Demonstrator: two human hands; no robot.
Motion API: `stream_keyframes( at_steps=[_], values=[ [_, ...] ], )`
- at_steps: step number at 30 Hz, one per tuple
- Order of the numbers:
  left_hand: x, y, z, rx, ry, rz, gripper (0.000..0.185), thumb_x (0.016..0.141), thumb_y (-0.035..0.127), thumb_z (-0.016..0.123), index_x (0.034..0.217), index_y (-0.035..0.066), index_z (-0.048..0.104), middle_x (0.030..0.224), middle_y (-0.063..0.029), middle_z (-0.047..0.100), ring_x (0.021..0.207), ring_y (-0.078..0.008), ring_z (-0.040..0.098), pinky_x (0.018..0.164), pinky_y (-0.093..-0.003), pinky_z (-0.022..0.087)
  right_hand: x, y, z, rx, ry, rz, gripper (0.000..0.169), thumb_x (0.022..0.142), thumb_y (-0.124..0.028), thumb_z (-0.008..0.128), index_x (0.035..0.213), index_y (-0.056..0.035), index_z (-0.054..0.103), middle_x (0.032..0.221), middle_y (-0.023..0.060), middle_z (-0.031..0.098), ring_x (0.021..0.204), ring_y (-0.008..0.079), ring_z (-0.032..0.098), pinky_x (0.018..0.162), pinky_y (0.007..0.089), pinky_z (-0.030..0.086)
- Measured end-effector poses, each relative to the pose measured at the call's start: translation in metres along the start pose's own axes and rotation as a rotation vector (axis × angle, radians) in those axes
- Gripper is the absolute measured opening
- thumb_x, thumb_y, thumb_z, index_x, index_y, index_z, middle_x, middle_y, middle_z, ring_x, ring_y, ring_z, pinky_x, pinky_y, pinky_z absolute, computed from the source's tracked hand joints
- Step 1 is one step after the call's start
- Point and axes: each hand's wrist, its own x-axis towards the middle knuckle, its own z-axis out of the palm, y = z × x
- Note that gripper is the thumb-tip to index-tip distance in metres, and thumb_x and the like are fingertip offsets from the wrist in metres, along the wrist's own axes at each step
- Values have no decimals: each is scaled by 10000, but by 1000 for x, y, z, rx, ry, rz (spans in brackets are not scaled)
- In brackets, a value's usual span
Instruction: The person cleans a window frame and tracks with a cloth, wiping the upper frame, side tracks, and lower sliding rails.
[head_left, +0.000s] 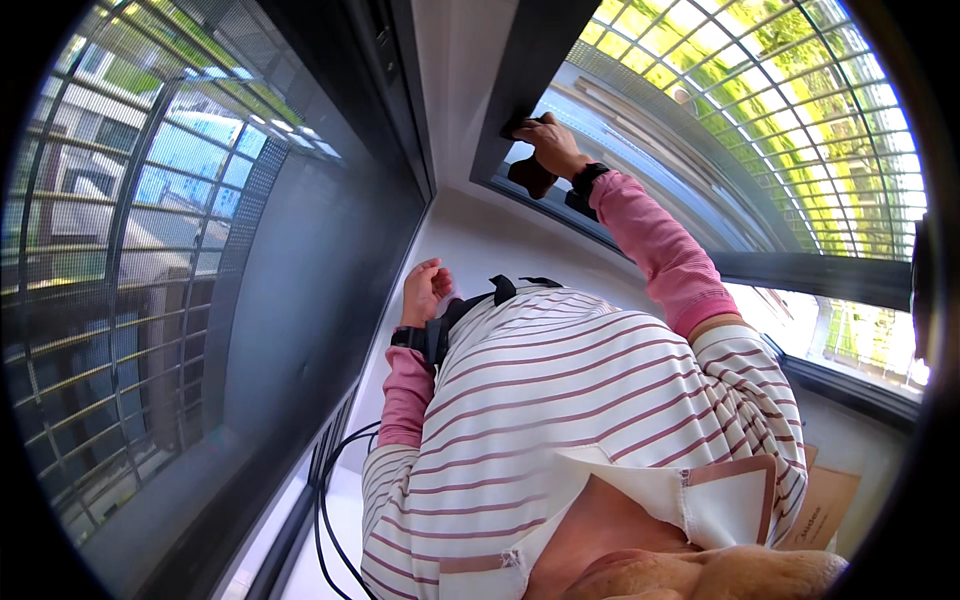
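Note:
My left hand (427, 289) is low beside my waist, palm turned up and fingers loosely curled, with nothing seen in it. It is close to the dark framed glass panel (322, 247) on the left. My right hand (553, 144) reaches forward to the dark frame of a window (499, 142), its fingertips against a small black thing at the frame. Just below that hand is a dark brown shape (532, 178); whether it is a cloth or a reflection I cannot tell. Dark bands are on both wrists, over pink sleeves.
Metal grilles (757, 97) stand beyond the glass on both sides, with greenery outside. A pale wall corner (450, 161) lies between the frames. Black cables (324, 495) loop at the lower left. A brown cardboard piece (829, 499) bearing writing lies at the lower right.

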Motion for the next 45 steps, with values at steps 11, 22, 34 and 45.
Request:
stream_keyframes(
  at_steps=[11,22,34,45],
  values=[
    [-9,-15,-21,-61,56,50,250,900,111,477,1129,50,555,886,-93,634,735,-177,626,692,-321,553,2,9,8,433,75,91,493,781,51,488,1237,-109,582,1069,220,652,977,413,614,858,433,484],
    [-50,-92,18,-137,214,98,223,909,93,469,1113,47,547,843,-90,649,682,-169,626,608,-294,539,-59,18,76,935,-145,187,400,831,-33,542,1227,17,565,1092,134,657,1002,215,622,911,306,466],
    [-100,-139,-24,-332,336,189,241,908,106,490,1140,55,529,888,-95,620,746,-187,617,666,-323,548,27,-147,-159,1143,459,-434,430,848,-66,588,1274,-96,540,1141,186,622,1024,297,619,893,338,468],
    [-67,-107,-105,-388,219,335,263,893,95,516,1151,48,523,916,-115,616,854,-241,611,743,-405,519,69,-199,-103,324,856,-516,544,784,15,497,1311,-121,511,1353,101,489,1244,378,422,1045,439,376]
  ],
)
